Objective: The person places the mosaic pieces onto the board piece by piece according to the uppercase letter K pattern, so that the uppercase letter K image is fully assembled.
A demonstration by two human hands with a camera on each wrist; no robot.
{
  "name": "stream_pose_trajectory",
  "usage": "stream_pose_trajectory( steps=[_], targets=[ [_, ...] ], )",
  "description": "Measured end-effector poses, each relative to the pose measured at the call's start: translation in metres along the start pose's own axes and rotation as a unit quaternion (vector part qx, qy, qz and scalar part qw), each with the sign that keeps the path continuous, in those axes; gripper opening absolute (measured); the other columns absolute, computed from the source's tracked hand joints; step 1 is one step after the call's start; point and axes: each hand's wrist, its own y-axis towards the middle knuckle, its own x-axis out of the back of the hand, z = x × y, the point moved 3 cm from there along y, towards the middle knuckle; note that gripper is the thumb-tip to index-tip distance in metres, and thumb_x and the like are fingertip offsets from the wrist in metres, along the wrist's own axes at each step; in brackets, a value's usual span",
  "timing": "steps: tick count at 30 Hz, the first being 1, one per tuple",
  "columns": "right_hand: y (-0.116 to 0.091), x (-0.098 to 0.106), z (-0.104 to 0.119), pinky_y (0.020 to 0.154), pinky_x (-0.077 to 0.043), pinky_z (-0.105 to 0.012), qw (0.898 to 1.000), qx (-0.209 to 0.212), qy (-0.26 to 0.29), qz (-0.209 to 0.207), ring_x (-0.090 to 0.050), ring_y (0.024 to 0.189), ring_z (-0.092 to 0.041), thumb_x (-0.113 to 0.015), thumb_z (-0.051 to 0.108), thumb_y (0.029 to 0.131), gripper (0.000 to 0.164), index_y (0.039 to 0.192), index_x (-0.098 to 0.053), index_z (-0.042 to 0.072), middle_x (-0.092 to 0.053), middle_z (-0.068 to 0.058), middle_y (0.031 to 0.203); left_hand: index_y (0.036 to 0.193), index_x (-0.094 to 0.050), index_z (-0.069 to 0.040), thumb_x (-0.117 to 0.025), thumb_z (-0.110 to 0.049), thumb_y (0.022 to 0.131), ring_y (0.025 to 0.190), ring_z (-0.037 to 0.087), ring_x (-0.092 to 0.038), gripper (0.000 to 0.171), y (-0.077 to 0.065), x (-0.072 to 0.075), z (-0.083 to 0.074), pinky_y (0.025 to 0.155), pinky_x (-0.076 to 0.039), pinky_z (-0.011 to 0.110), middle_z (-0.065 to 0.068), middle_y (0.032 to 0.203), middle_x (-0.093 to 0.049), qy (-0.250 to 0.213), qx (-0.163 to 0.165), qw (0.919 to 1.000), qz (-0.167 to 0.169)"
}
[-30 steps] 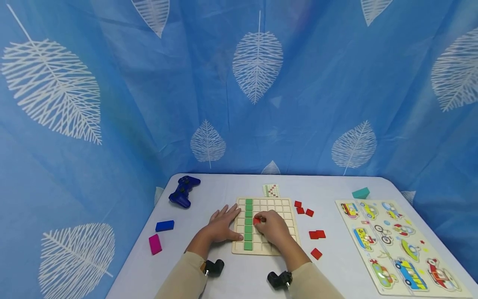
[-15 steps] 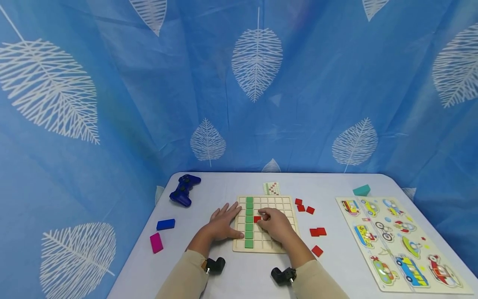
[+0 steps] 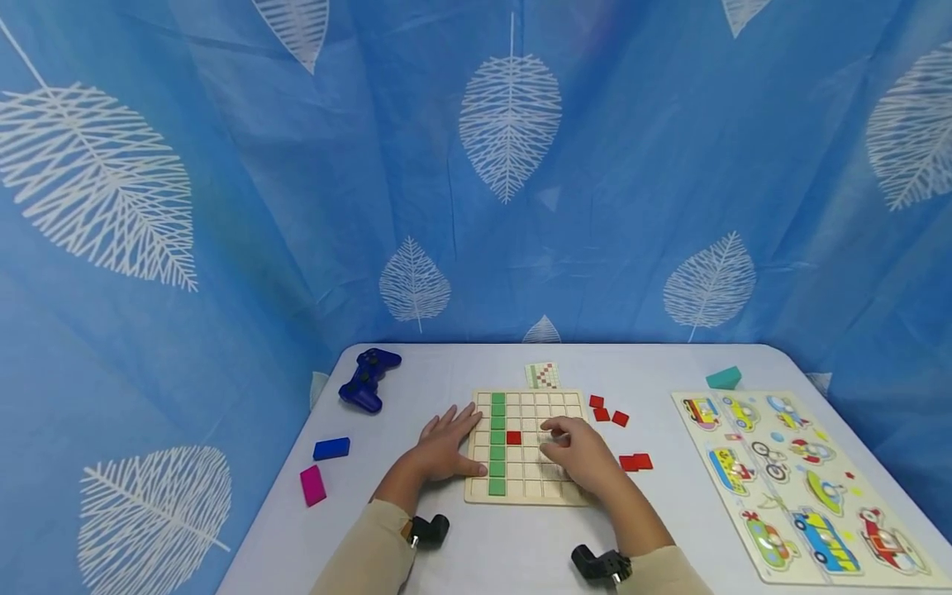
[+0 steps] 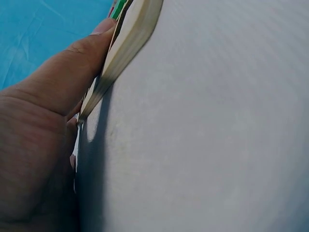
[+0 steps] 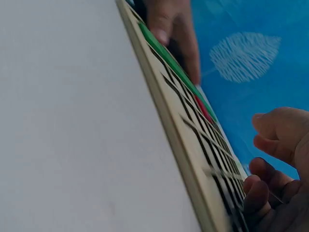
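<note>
A wooden grid board (image 3: 531,499) lies in the middle of the table, with a column of green square tiles (image 3: 497,454) near its left side. One red square tile (image 3: 514,438) sits in a cell just right of that column. My left hand (image 3: 445,448) rests on the board's left edge, fingers spread; in the left wrist view its thumb (image 4: 82,60) lies against the edge. Over the right part of the board hovers my right hand (image 3: 583,453), its fingers loosely bent and nothing between them, as the right wrist view also shows.
Loose red tiles (image 3: 621,419) lie right of the board. A pattern card (image 3: 546,376) is behind it. Left are a blue game controller (image 3: 366,379), a blue block (image 3: 331,449) and a pink block (image 3: 313,485). A vehicle puzzle board (image 3: 788,512) and teal block (image 3: 724,378) are right.
My right hand has let go of the red tile, which stays in its cell, and moved right. The arm now covers the nearest loose red tile. My left hand stays put.
</note>
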Motion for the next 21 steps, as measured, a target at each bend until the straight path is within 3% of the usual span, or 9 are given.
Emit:
stream_pose_trajectory(
  steps=[5, 8, 13, 21],
  targets=[
    [-0.009, 0.036, -0.017, 0.076, -0.053, -0.031, 0.999, -0.014, -0.028, -0.02, -0.058, 0.098, -0.021, -0.076, 0.024, 0.096, 0.038, 0.132, -0.069, 0.013, -0.065, -0.008, 0.124, 0.167, -0.03, -0.027, -0.085, -0.062, 0.079, 0.165, 0.029, -0.004, 0.109, -0.002, 0.002, -0.002, 0.131, -0.002, 0.057, -0.005, 0.177, -0.016, -0.005, 0.001, 1.0, -0.003],
    [-0.015, 0.05, -0.028, 0.078, -0.054, -0.034, 0.998, -0.022, -0.051, -0.027, -0.058, 0.101, -0.024, -0.076, 0.027, 0.096, 0.042, 0.134, -0.067, 0.012, -0.064, -0.011, 0.128, 0.167, -0.03, -0.029, -0.085, -0.062, 0.079, 0.165, 0.028, -0.004, 0.109, -0.002, 0.001, -0.002, 0.131, -0.001, 0.056, -0.007, 0.177, -0.016, -0.001, 0.005, 1.0, -0.003],
    [-0.026, 0.065, -0.049, 0.09, -0.059, -0.043, 0.994, -0.044, -0.086, -0.042, -0.055, 0.114, -0.029, -0.078, 0.029, 0.094, 0.044, 0.135, -0.067, 0.015, -0.061, -0.013, 0.133, 0.167, -0.03, -0.029, -0.084, -0.064, 0.079, 0.165, 0.029, -0.004, 0.109, -0.003, -0.002, -0.001, 0.131, -0.002, 0.057, -0.007, 0.177, -0.016, -0.001, 0.003, 1.0, -0.005],
    [-0.035, 0.08, -0.077, 0.089, -0.06, -0.052, 0.989, -0.068, -0.115, -0.058, -0.043, 0.126, -0.044, -0.084, 0.029, 0.087, 0.061, 0.14, -0.063, 0.01, -0.055, -0.023, 0.143, 0.166, -0.031, -0.028, -0.085, -0.062, 0.079, 0.165, 0.03, -0.004, 0.108, -0.003, -0.003, -0.002, 0.131, -0.002, 0.057, -0.006, 0.177, -0.016, -0.007, 0.001, 0.9999, -0.011]
  ],
)
